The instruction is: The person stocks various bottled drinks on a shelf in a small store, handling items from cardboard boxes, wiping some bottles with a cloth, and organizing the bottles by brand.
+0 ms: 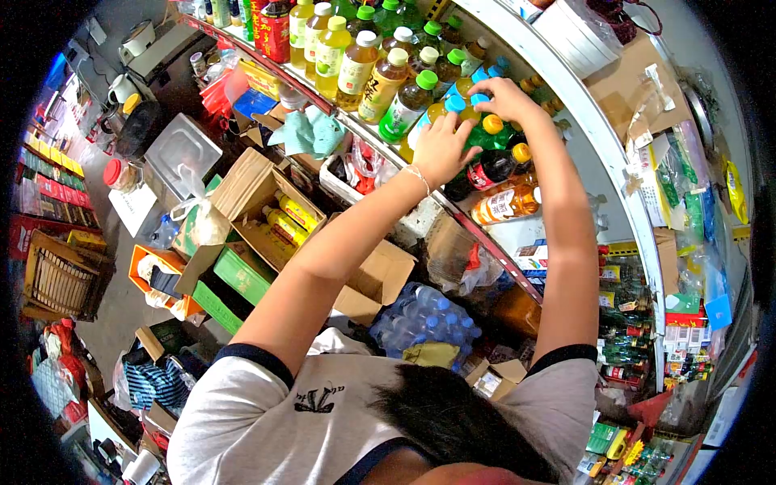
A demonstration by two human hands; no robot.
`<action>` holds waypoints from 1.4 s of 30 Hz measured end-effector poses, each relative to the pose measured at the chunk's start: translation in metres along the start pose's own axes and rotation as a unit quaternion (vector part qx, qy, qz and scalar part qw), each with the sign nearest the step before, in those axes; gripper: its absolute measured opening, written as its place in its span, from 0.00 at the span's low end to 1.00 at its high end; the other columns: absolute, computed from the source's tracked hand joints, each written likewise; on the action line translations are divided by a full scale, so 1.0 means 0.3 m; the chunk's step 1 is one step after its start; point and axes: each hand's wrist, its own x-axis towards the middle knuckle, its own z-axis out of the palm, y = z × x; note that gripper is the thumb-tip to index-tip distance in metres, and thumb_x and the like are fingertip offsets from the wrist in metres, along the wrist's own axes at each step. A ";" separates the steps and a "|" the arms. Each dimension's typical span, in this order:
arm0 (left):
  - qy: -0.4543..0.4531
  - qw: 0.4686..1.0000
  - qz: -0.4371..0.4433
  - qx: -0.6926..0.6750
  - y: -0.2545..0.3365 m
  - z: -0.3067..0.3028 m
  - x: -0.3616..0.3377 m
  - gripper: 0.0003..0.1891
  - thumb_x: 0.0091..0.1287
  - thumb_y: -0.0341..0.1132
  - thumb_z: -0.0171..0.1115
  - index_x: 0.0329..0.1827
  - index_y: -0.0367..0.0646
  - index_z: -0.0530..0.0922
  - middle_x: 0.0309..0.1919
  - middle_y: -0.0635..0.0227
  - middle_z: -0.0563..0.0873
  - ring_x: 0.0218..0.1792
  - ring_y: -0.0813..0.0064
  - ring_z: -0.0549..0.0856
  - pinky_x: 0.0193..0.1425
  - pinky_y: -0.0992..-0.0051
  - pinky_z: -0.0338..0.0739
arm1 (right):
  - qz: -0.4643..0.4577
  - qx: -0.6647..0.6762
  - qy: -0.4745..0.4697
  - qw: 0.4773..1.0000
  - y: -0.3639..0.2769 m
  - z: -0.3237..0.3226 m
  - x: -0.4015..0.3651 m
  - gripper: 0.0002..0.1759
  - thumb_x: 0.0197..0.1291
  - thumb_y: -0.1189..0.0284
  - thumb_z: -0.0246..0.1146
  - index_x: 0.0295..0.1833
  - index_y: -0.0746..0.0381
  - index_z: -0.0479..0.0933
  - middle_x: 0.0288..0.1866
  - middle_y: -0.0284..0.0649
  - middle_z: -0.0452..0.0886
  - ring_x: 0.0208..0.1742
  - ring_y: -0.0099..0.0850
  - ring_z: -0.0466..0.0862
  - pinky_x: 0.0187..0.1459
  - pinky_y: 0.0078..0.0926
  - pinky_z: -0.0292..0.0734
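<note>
My left hand (440, 148), with a thin bracelet at its wrist, reaches over the shelf with its fingers spread beside a blue-capped bottle (454, 103). My right hand (511, 103) curls its fingers round the top of another blue-capped bottle (478, 99); its palm side is hidden. Just below the hands are a green bottle with an orange cap (492, 124), a dark cola bottle (488, 171) lying tilted in view and an orange drink bottle (507, 204). To the left stands a green-capped bottle (406, 107) with a green label.
Rows of tea and juice bottles (356, 69) fill the shelf, whose red front edge (323, 103) runs diagonally. Beneath are open cartons (279, 206), a wrapped pack of clear bottles (426, 322) and a white bin (356, 174). A curved white frame (602, 105) bounds the right.
</note>
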 end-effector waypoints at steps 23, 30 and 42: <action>0.079 0.985 -0.066 -0.136 -0.253 -0.122 -0.049 0.26 0.53 0.29 0.58 0.56 0.38 0.60 0.52 0.53 0.66 0.52 0.54 0.68 0.55 0.67 0.65 | 0.133 -0.064 -0.004 0.989 -0.034 0.035 0.343 0.23 0.48 0.72 0.62 0.52 0.58 0.66 0.50 0.51 0.71 0.52 0.44 0.71 0.52 0.36 0.66; 0.041 0.995 -0.066 -0.057 -0.253 -0.101 -0.037 0.34 0.49 0.26 0.58 0.61 0.45 0.56 0.53 0.56 0.65 0.53 0.56 0.67 0.54 0.67 0.68 | 0.140 -0.009 0.010 0.990 0.012 0.002 0.321 0.17 0.52 0.67 0.59 0.47 0.60 0.68 0.47 0.53 0.71 0.50 0.45 0.71 0.50 0.38 0.66; 0.044 0.996 -0.080 -0.016 -0.259 -0.079 -0.012 0.34 0.50 0.33 0.60 0.62 0.43 0.55 0.49 0.57 0.66 0.48 0.57 0.68 0.50 0.68 0.70 | 0.076 -0.039 0.337 0.938 -0.147 -0.037 0.066 0.17 0.57 0.63 0.53 0.48 0.62 0.65 0.44 0.55 0.71 0.47 0.51 0.70 0.45 0.41 0.65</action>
